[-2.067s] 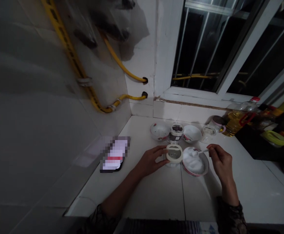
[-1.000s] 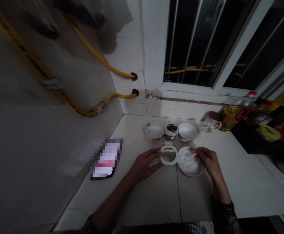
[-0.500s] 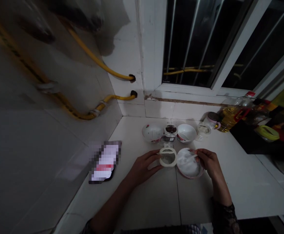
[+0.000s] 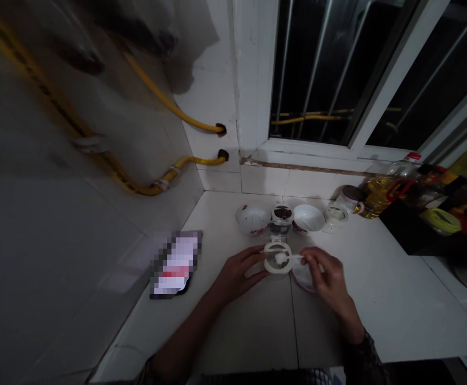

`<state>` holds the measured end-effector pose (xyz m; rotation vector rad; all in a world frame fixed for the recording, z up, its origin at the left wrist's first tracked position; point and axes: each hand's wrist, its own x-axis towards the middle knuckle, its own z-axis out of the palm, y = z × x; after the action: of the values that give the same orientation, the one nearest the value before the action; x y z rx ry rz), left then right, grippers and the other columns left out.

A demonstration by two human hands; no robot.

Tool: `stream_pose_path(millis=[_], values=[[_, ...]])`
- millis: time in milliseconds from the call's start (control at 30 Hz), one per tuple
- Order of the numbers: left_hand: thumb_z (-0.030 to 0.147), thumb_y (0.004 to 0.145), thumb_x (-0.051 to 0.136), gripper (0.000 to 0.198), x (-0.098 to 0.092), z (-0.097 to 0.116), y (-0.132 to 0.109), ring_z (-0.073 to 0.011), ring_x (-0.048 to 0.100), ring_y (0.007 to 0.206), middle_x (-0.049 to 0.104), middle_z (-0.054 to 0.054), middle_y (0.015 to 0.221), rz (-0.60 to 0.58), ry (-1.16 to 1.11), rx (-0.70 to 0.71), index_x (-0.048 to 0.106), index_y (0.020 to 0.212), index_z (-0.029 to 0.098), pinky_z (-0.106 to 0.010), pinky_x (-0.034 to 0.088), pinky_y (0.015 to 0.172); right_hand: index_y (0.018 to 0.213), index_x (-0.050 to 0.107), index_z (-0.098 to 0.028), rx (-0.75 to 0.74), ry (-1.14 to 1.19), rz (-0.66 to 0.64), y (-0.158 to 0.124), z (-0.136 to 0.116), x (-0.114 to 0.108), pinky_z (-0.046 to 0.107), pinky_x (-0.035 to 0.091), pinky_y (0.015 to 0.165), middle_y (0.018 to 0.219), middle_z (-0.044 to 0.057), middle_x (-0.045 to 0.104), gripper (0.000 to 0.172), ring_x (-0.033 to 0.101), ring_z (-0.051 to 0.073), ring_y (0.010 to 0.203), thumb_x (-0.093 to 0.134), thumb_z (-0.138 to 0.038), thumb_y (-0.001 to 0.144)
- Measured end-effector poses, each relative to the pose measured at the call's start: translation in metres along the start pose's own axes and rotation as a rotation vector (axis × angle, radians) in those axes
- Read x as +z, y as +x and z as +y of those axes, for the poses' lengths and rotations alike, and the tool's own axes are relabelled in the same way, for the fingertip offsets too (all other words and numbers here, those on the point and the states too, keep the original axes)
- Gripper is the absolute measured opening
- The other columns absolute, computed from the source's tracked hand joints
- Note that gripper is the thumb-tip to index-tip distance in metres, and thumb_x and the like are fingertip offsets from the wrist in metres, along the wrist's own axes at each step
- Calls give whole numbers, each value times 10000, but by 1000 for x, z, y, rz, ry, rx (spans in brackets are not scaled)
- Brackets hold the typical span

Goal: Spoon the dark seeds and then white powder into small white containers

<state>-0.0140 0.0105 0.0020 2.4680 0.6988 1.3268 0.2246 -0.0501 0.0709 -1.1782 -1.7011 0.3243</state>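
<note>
My left hand [image 4: 244, 271] is closed on the left side of a small clear jar with a white rim [image 4: 272, 267], thumb and fingers around it. In my right hand [image 4: 326, 274] the handle of a small white spoon [image 4: 296, 256] is pinched. The spoon's bowl, heaped with white powder [image 4: 282, 259], is over the jar's opening. Below my right hand, partly hidden by it, a bowl of white powder [image 4: 303, 278] rests on the counter just right of the jar.
Behind stand a white bowl [image 4: 252, 220], a jar with dark contents [image 4: 282, 214], another white bowl [image 4: 308, 219] and a clear jar [image 4: 336, 213]. A phone [image 4: 177, 264] lies at left. An oil bottle [image 4: 377, 192] and a black box [image 4: 402, 230] with condiments occupy the right.
My right hand has moved left from the powder bowl, bringing the spoon with white powder over the jar. My left hand still holds the jar in place. The view has shifted slightly.
</note>
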Motion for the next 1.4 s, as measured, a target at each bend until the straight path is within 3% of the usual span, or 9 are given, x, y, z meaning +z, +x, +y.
stream_pose_path(millis=[67, 100, 233, 300, 400, 633, 967, 1200, 1400], values=[[328, 943, 641, 270, 0, 0, 0, -223, 719, 1085, 690, -147, 1230, -11, -2, -11, 611, 1180, 203, -358, 631, 890, 875, 703, -214, -175, -82, -109, -1, 0, 0, 270, 522, 650, 735, 48, 702, 247, 664, 170, 667, 474, -257, 959], [327, 942, 644, 272, -1, 0, 0, -224, 718, 1087, 688, -145, 1236, -13, -4, -15, 612, 1184, 207, -365, 629, 897, 891, 704, -213, -187, -99, -105, -2, 1, -3, 267, 520, 650, 730, 45, 701, 246, 663, 168, 661, 471, -250, 960], [337, 941, 644, 274, -1, 1, 0, -224, 719, 1085, 686, -142, 1241, -9, -12, -20, 614, 1183, 212, -376, 627, 910, 863, 683, -203, 155, -85, 86, -1, 5, -32, 247, 464, 561, 630, 2, 627, 254, 595, 153, 573, 503, -352, 961], [343, 942, 641, 272, -1, 1, 0, -224, 723, 1076, 692, -144, 1225, -5, -13, -12, 615, 1176, 206, -368, 632, 895, 809, 667, -197, 313, -72, 54, -1, 6, -49, 252, 432, 535, 589, -7, 582, 304, 553, 151, 547, 519, -432, 932], [335, 943, 640, 269, -1, 1, 1, -223, 722, 1077, 691, -145, 1226, -1, -16, -10, 613, 1175, 201, -360, 636, 879, 763, 647, -190, 434, -98, -50, 0, 8, -62, 258, 402, 533, 564, -9, 553, 338, 515, 147, 533, 528, -481, 889], [315, 927, 661, 284, -1, 1, 0, -226, 721, 1082, 687, -144, 1237, -5, -18, -23, 618, 1185, 204, -371, 632, 885, 655, 615, -190, 519, -37, -189, -2, 13, -38, 248, 347, 507, 550, -9, 547, 315, 467, 129, 513, 518, -424, 842], [330, 942, 642, 262, -1, 1, 0, -220, 723, 1077, 692, -145, 1226, 4, -13, -10, 610, 1169, 203, -364, 636, 874, 703, 671, -167, 811, 310, 22, 1, 28, -42, 225, 186, 368, 463, -23, 543, 348, 318, 72, 360, 719, -500, 617], [328, 945, 638, 256, -1, 2, 2, -222, 720, 1082, 692, -153, 1225, 12, -20, 11, 611, 1160, 190, -358, 635, 879, 686, 681, -154, 822, 424, 140, 0, 35, -43, 221, 122, 363, 460, -32, 528, 319, 286, 50, 344, 741, -453, 592], [335, 945, 639, 258, -1, 1, 1, -208, 725, 1058, 690, -141, 1229, 12, -34, -4, 607, 1162, 200, -336, 644, 838, 668, 668, -163, 812, 363, 134, -1, 36, -47, 233, 154, 372, 456, -29, 517, 329, 308, 69, 355, 732, -476, 588]])
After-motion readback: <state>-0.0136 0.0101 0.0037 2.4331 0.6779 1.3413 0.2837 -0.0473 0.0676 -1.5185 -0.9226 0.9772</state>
